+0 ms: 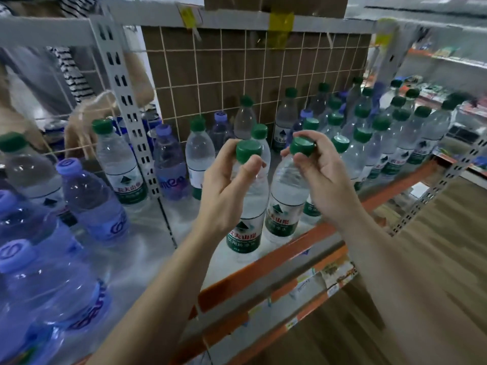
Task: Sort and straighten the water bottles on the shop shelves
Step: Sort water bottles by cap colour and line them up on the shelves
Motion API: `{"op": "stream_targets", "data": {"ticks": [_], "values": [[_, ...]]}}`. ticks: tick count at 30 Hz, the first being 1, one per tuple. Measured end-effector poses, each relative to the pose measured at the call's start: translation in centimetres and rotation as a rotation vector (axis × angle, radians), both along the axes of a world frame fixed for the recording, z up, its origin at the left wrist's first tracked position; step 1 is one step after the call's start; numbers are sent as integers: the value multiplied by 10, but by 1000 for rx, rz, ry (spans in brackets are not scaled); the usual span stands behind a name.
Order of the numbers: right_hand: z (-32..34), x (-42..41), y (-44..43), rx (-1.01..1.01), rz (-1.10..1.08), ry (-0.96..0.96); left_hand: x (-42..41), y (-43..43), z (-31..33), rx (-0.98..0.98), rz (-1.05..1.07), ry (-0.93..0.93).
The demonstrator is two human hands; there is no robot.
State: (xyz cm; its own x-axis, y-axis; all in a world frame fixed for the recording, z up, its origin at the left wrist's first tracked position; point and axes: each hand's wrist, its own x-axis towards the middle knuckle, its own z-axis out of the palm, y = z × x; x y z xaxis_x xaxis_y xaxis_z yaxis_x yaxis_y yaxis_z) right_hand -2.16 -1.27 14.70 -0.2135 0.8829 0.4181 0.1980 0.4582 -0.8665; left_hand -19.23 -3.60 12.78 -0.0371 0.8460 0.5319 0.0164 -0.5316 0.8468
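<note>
Two clear water bottles with green caps and green labels stand side by side near the front edge of the shelf (284, 256). My left hand (226, 185) grips the neck of the left bottle (247, 222) just under its cap. My right hand (316, 175) pinches the neck of the right bottle (283, 206) below its cap. Both bottles look upright, their bases on the shelf. More green-capped bottles (379, 143) stand in rows at the right. Purple-capped bottles (92, 198) crowd the left.
A brown wire-grid back panel (237, 75) closes the rear of the shelf. A grey slotted upright (126, 101) divides the left bay from the middle one. Orange shelf rails with price tags (311, 283) run below. A wooden floor (434, 259) lies at the right.
</note>
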Motion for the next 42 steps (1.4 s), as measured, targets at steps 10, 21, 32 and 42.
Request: {"op": "stream_targets", "data": {"ticks": [10, 21, 32, 42], "values": [[-8, 27, 73, -104, 101, -67, 31, 42, -20, -26, 210, 60], [-9, 39, 96, -187, 236, -170, 63, 54, -36, -71, 475, 76], [4, 46, 95, -138, 326, -170, 63, 45, -25, -94, 575, 143], [93, 15, 125, 160, 384, -449, -3, 61, 7, -63, 699, 141]]}}
